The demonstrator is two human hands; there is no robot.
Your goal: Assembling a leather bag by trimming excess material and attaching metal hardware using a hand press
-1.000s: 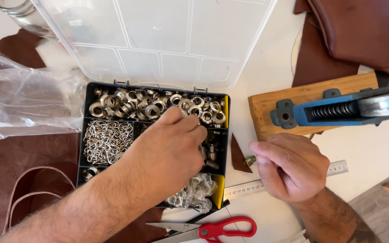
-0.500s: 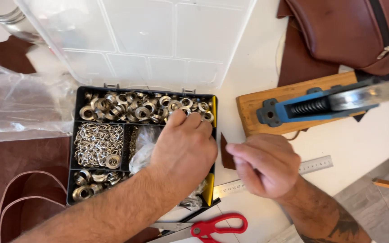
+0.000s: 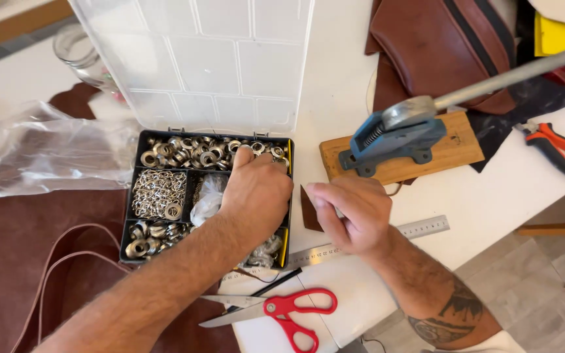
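I am looking down at my left hand, which is reaching into the black box of metal fittings on the bench. Its fingertips are dipping into the top row, where the eyelets are lying in a long strip running left to right along the far side of the box. So the eyelets are lying straight ahead of that hand and a little to its left, and the left hand is plainly the nearer one. Its fingers are curling down among them, but I cannot tell whether they are pinching one or only touching.

My right hand is hovering just beside the box on its right, over a small brown leather scrap. Its thumb and fingers are drawn together as if pinching something small; what it is gripping is hidden from me.

The blue hand press is sitting on its wooden block just beyond the right hand, a steel ruler is passing under that wrist, and red scissors are lying near me.
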